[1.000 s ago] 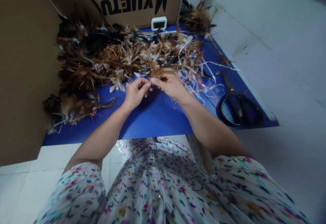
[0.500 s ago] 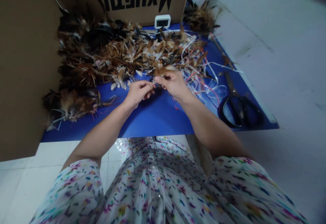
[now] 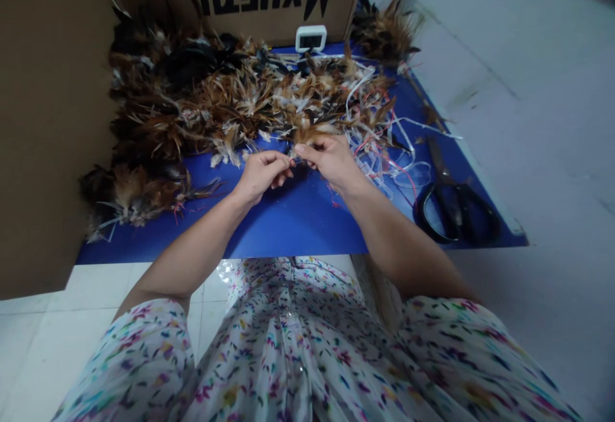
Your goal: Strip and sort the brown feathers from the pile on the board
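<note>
My right hand [image 3: 330, 161] is closed in a pinch on a brown feather [image 3: 307, 135], whose pale base points toward the other hand. Close beside it, my left hand [image 3: 265, 175] pinches with thumb and forefinger at that base end; what lies between these fingertips is too small to make out. Both hands are over the blue table top [image 3: 293, 223]. Just beyond them spreads a heap of brown and black feathers [image 3: 240, 98]. Right of my right hand lies a tangle of clear and red strips [image 3: 379, 153].
Black-handled scissors [image 3: 454, 207] lie at the table's right front corner. Feather bundles sit at the left edge [image 3: 137, 194] and back right [image 3: 384, 31]. A small white digital clock [image 3: 310, 39] stands before a cardboard box [image 3: 269, 22]; another cardboard panel [image 3: 48, 121] borders the left.
The view has shifted slightly. My hands stay together in nearly the same pose, with the feather still in my right hand.
</note>
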`<state>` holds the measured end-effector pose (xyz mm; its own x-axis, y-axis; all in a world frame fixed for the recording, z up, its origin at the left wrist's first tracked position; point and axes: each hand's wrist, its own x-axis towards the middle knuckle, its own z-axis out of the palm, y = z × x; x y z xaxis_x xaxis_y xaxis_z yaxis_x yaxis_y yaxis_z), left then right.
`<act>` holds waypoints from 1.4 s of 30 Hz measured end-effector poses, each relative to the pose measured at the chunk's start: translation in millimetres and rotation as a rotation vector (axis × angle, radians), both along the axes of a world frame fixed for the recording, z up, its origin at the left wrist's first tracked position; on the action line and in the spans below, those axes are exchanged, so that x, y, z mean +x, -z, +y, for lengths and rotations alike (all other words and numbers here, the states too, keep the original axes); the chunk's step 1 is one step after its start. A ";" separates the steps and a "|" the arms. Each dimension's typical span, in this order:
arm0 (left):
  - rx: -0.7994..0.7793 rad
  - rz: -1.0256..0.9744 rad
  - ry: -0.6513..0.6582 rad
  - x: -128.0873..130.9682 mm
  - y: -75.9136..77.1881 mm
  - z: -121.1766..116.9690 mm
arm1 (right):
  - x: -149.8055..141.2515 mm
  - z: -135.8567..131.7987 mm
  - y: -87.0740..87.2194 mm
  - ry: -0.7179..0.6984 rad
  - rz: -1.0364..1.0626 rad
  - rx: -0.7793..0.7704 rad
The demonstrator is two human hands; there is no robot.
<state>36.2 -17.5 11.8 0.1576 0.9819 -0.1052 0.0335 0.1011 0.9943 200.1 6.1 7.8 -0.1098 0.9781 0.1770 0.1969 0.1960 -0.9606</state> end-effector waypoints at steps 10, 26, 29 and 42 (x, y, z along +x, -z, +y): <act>-0.035 -0.019 0.020 2.3 2.1 -0.8 | -1.7 -3.5 -1.3 -0.037 0.008 -0.032; -0.049 -0.104 0.047 0.7 1.6 -0.8 | 0.3 -1.5 2.4 -0.009 0.084 0.027; -0.040 -0.096 0.067 2.1 1.9 -1.6 | 0.0 -1.6 3.7 -0.038 0.096 0.008; -0.055 -0.049 0.074 3.1 0.0 -1.6 | 2.5 -2.9 4.4 0.010 0.059 0.063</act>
<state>39.3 -19.1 11.8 0.2359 0.9604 -0.1486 -0.0058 0.1543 0.9880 202.6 3.1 3.3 -0.0873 0.9657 0.2445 0.1426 0.2550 -0.9564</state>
